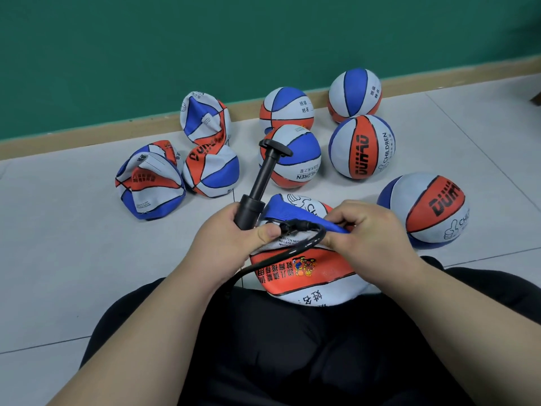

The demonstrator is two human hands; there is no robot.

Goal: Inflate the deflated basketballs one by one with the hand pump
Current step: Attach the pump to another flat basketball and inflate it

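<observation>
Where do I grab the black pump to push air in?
Probably the T-handle on top of the pump, palm over the crossbar from above: it sticks out free, while the left hand holds the barrel's lower end.

A deflated basketball (pixel 304 276) is lying on a lap (pixel 292 347); on the floor (pixel 58 230) beyond, three deflated basketballs (pixel 210 171) are sitting left of five inflated basketballs (pixel 361 146).
</observation>
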